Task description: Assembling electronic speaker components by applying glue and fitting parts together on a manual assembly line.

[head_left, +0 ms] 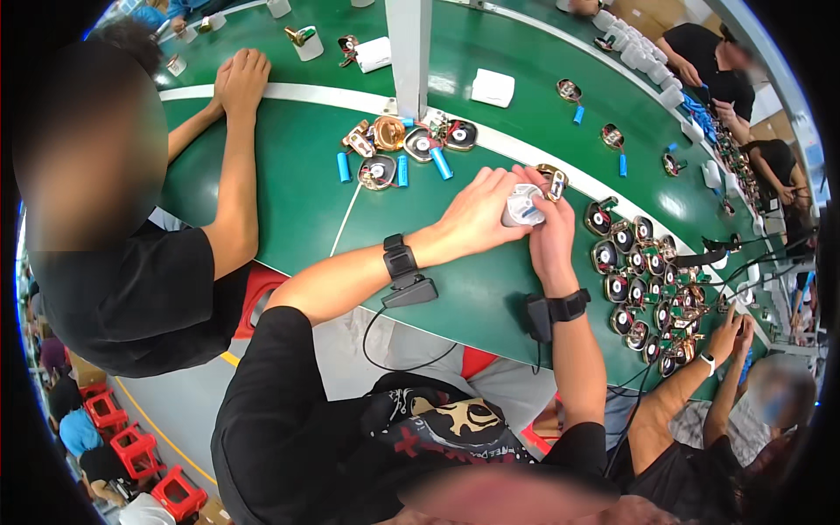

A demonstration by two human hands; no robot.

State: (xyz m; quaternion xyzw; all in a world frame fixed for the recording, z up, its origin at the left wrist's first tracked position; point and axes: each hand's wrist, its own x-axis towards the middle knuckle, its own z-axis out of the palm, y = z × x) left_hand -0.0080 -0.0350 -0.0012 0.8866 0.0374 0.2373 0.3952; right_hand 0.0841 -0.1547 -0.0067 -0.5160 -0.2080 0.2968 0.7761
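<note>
Over the green bench, my left hand (479, 208) is closed around a white plastic housing (522, 206), its open end facing up and grey parts showing inside. My right hand (553, 236) meets it from the right, fingers bent, with the thumb at the housing's rim. A gold-rimmed part (554, 182) sits at the right hand's fingertips, just beyond the housing; the hand appears to hold it. Fingers partly cover both pieces. Each wrist wears a black strap with a small box.
Gold-rimmed speaker units (377, 171) and blue cylindrical cells (440, 164) lie ahead to the left. Many speaker assemblies (637, 262) crowd the right side. Behind a pale rail (588, 181), a white housing (493, 87) rests near a metal post (409, 61). Co-workers sit on both sides.
</note>
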